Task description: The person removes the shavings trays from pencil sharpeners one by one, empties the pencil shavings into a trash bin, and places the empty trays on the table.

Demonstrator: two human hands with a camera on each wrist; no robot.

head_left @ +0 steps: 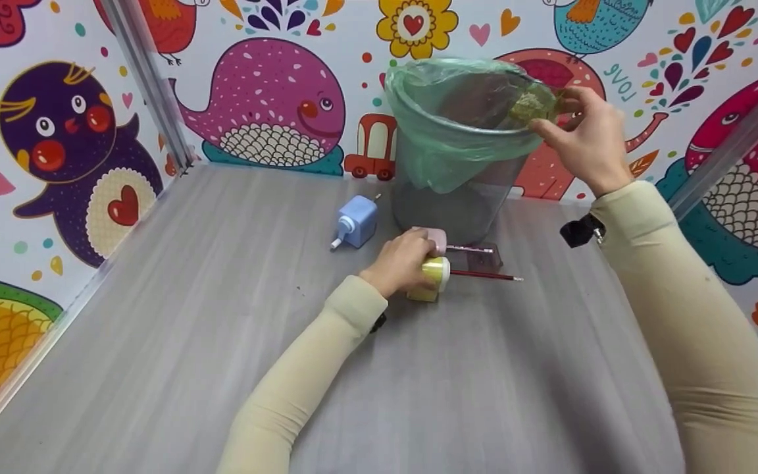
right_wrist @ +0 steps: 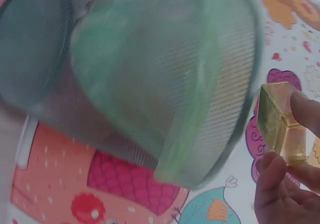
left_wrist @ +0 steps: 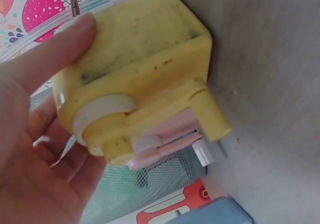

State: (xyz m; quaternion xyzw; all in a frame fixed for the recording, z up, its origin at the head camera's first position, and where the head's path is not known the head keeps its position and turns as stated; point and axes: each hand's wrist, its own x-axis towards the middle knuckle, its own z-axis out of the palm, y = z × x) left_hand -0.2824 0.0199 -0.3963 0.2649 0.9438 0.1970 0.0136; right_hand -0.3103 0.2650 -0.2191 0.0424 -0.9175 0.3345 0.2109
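Note:
My left hand grips a yellow crank pencil sharpener on the table, thumb along one side. A dark red pencil sticks out of the sharpener's white-ringed end. My right hand is raised at the bin's right rim, pinching a small clear yellow shavings drawer between thumb and fingers. Pale shavings show in the drawer, which overlaps the bin's mouth in the head view. The mesh bin wears a green plastic bag folded over its rim.
Just beyond my left hand is a pink sharpener with a pencil in it. A clear pinkish drawer lies by the bin's base. Left of the bin stands a blue crank sharpener. Patterned wall panels enclose the table.

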